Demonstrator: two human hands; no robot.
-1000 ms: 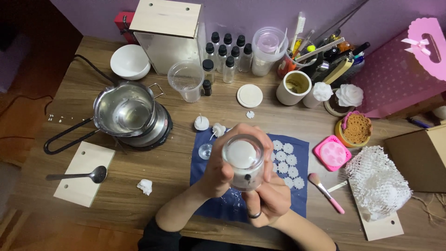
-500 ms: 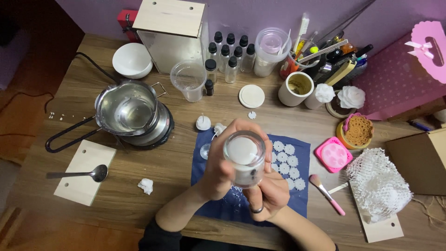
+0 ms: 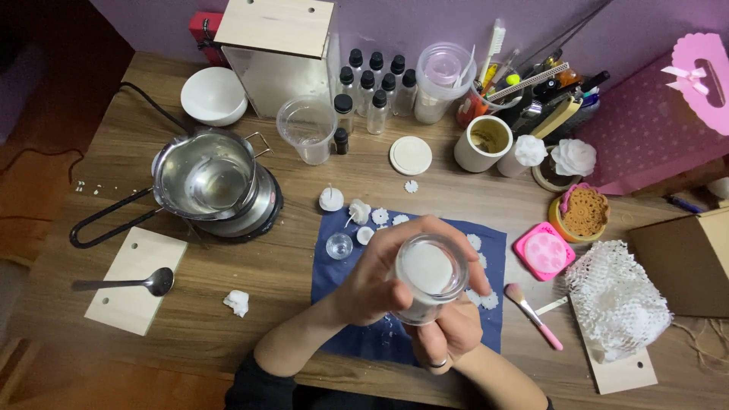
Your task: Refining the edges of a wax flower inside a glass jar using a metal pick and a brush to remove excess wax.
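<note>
You hold a small clear glass jar [image 3: 427, 277] over the near part of the blue cloth [image 3: 334, 277], above the wooden desk [image 3: 288, 281]. It is round, tilted toward you, and filled with white wax that looks smooth and opaque. Your left hand [image 3: 380, 277] wraps its left side with fingers curled over the rim; your right hand [image 3: 448, 334] cups it from below. Small white wax flowers [image 3: 380, 216] lie on the cloth just beyond.
</note>
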